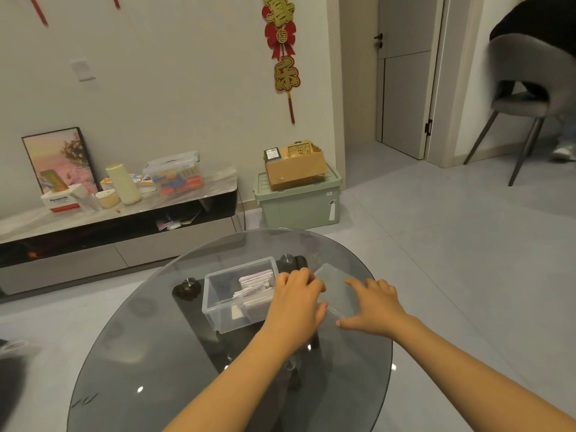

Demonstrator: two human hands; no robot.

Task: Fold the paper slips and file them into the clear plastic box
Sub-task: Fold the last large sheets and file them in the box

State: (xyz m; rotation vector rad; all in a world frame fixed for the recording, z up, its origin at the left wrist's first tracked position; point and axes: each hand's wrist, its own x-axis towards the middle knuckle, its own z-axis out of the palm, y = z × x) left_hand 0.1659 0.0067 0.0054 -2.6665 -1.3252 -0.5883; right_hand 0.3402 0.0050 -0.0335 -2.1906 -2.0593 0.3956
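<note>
Fingers of the left hand [296,294] curl over the near right edge of the clear plastic box [240,294], at the centre of the frame, and seem to grip the box wall or the edge of the lid beside it; which of the two I cannot tell, since both are transparent and the hand covers the spot. The right hand [374,307], just right of it, lies spread and flat, its grip wide, fingertips resting on the clear lid [335,286] that lies on the bench right of the box. That flat press looks meant to pin or slide the lid, which would otherwise skate on smooth glass.

Inside the box, folded paper slips [255,286] stand packed on edge against its right half, leaving the left half bare; standing them upright keeps them filed in a row. No loose slips show on the bench, so filing seems close to finished, and lifting the lid onto the box is probably the step in hand.

Box and lid sit on a round glass bench [140,353] filling the lower middle of the frame. Beyond it, at left, a low cabinet [118,213] carries assorted containers; at upper centre a green storage bin [299,204] holds a cardboard carton [294,169] beneath a red wall ornament [282,42]. A grey chair [530,88] stands upper right.
</note>
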